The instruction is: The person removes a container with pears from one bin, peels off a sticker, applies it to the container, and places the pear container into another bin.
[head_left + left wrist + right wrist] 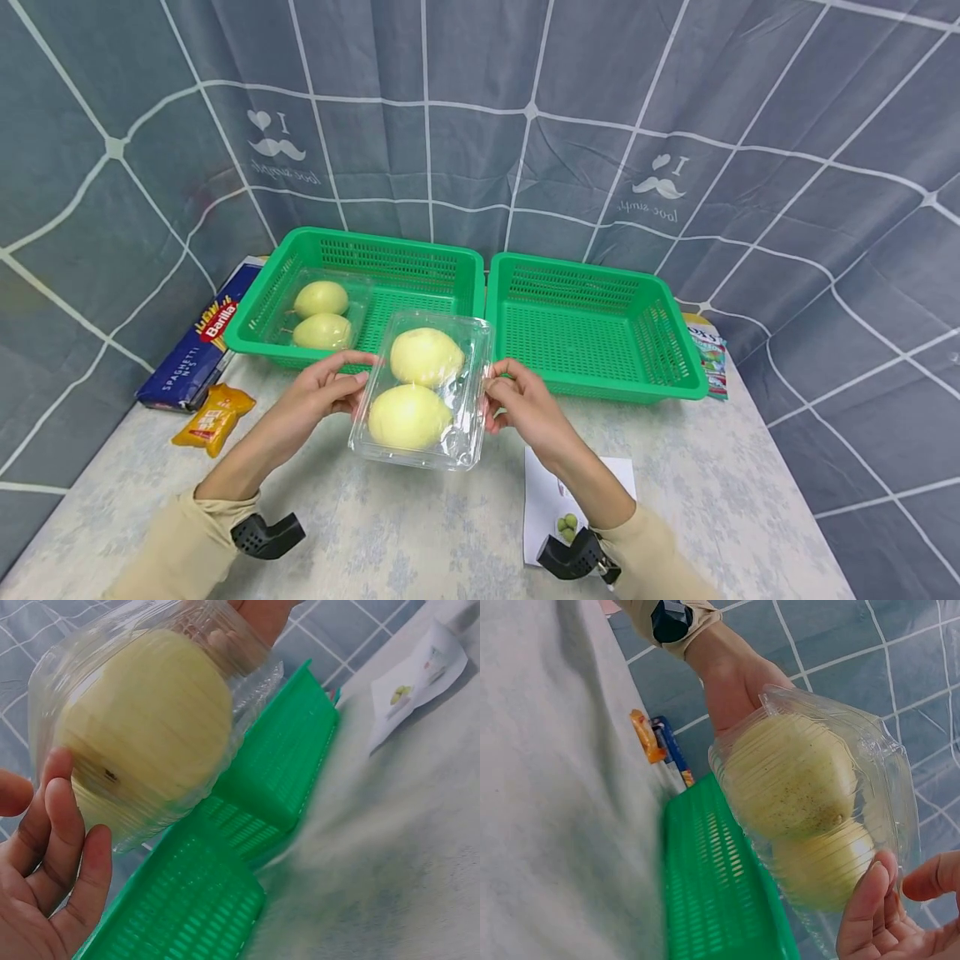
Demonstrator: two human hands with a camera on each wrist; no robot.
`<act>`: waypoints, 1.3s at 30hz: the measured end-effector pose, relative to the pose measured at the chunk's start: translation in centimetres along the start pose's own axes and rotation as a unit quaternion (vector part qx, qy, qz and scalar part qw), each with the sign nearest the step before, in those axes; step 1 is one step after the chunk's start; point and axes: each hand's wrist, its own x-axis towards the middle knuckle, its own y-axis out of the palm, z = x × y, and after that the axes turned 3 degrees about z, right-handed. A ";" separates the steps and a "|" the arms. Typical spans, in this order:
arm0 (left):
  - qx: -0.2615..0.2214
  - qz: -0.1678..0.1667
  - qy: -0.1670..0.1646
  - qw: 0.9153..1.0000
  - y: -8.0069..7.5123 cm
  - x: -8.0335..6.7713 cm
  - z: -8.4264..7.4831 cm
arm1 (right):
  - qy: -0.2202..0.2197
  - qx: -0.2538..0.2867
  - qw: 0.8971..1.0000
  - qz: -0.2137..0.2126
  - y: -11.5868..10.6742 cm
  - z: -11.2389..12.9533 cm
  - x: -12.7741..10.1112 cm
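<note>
A blue Barilla spaghetti box [176, 371] lies left on the tabletop [450, 533], beside an orange snack packet [213, 419]. The left green basket [420, 279] holds 1 clear container [362, 293] with 2 pale yellow pears [321, 298]. The left hand [322, 392] and right hand [525, 404], fingers bent, pinch opposite edges of a clear clamshell [467, 417] containing 2 pears, raised above the tabletop. Further right are a paper sheet [542, 500], the right green basket [570, 342] and a printed packet [712, 367].

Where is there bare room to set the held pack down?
Free: inside the right basket; tabletop between the paper sheet and right-hand curtain. Crowded: the left side, with spaghetti box, orange packet, and left basket holding another fruit pack.
</note>
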 end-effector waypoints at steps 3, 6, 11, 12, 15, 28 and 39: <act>-0.004 0.011 -0.003 1.000 0.1 -0.2 0.3 | 0.000 0.001 1.000 0.001 0.0 -0.4 -0.3; -0.007 0.022 -0.007 1.000 0.2 -0.3 0.7 | 0.003 0.001 1.000 0.003 0.0 -0.8 -0.5; -0.016 0.038 -0.007 0.999 0.2 -0.5 1.3 | 0.011 -0.001 1.000 0.008 0.0 -1.5 -1.0; -0.018 0.042 -0.008 0.999 0.2 -0.6 1.4 | 0.011 -0.001 1.000 0.012 0.1 -1.7 -1.1; -0.021 0.052 -0.015 0.998 0.2 -0.8 1.7 | 0.009 -0.004 1.000 0.027 0.1 -2.2 -1.4; -0.009 0.104 -0.035 0.994 -0.1 -0.8 1.9 | 0.007 0.003 0.999 0.049 0.1 -3.5 -1.7; 0.011 0.138 -0.043 0.989 -0.3 -0.9 2.3 | 0.012 0.003 0.998 0.053 0.0 -4.2 -1.8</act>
